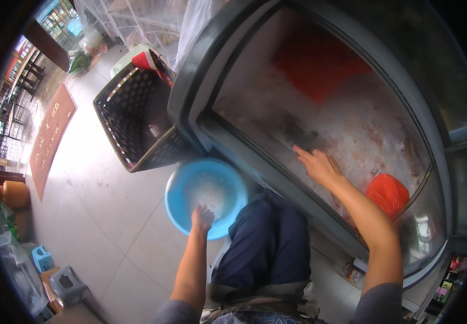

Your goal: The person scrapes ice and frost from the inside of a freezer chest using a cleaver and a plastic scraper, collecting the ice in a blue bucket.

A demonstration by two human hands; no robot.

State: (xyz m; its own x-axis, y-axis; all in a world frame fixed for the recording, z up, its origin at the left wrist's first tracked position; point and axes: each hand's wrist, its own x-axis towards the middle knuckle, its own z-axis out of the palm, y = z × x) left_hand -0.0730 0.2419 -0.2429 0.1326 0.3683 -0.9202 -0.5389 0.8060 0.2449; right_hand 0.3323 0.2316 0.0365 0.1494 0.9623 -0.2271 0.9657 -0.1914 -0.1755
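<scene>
My left hand (203, 218) is over the near rim of a light-blue plastic basin (172, 202), its fingers curled towards the whitish contents (209, 188). Whether anything is in those fingers is not plain. My right hand (321, 165) reaches into an open chest freezer (233, 141), near the front inner wall. A dark blurred shape (298, 131) lies just beyond its extended fingertips; I cannot tell if the hand grips it. Frost and ice (350, 146) coat the freezer's inside. A red plastic bag (388, 193) sits by my right forearm, and another red thing (318, 65) is farther in.
Left of the freezer stands a dark woven plastic basket (124, 121). A brown doormat (55, 137) lies on the tiled floor (108, 218). Plastic stools (68, 285) are at lower left. A jar (352, 275) stands by the freezer's base, right of my knees (274, 235).
</scene>
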